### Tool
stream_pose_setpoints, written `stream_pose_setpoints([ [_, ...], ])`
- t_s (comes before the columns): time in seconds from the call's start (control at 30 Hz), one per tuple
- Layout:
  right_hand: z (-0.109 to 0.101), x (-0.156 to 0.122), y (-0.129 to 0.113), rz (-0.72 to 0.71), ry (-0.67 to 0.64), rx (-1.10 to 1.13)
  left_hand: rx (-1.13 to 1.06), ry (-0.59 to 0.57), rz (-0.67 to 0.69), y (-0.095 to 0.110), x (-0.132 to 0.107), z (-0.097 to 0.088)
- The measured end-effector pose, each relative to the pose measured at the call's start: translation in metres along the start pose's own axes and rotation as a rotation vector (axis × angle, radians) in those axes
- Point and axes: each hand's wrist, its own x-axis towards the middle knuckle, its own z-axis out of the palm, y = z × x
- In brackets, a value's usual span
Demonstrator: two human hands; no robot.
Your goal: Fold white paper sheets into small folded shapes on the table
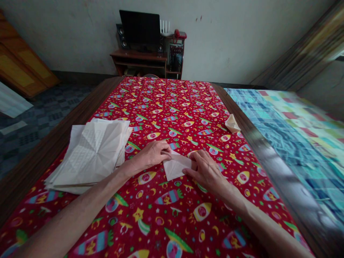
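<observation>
A small folded sheet of white paper lies on the red patterned cloth between my hands. My left hand pinches its upper left corner between thumb and fingers. On the other side, my right hand grips the right edge, its thumb lying on top and its fingers curled at the far side. Crease lines run across the paper's face. Parts of both paper edges are hidden under my fingers.
Left of my hands sits a stack of creased paper sheets. A small folded paper piece rests near the cloth's right edge. Beyond the table stands a desk with a monitor. A bed with a checked cover is at the right.
</observation>
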Motion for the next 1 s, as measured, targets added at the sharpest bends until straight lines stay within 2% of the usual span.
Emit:
stream_pose_setpoints([
  [0.13,0.002,0.009,0.000,-0.134,0.049,0.019,0.082,0.034,-0.051,0.002,-0.023,-0.002],
  [0.2,0.002,0.014,-0.002,-0.189,0.030,0.036,0.122,0.047,-0.062,0.003,-0.035,-0.001],
  [0.3,-0.001,0.021,-0.005,-0.189,-0.010,0.089,0.168,0.068,-0.035,0.003,-0.046,0.001],
  [0.5,-0.003,0.019,-0.006,-0.117,-0.026,0.087,0.180,0.094,0.046,0.003,-0.045,0.006],
  [0.63,-0.001,0.013,-0.003,-0.142,-0.011,0.072,0.095,0.141,0.107,0.001,-0.046,0.009],
  [0.77,0.000,0.013,-0.001,-0.178,0.045,0.018,0.044,0.153,0.111,0.000,-0.048,0.010],
  [0.9,0.000,0.015,-0.002,-0.217,-0.006,0.024,0.040,0.147,0.111,0.000,-0.049,0.010],
  [1.0,0.002,0.014,-0.002,-0.265,-0.020,0.025,0.093,0.157,0.163,-0.002,-0.050,0.011],
])
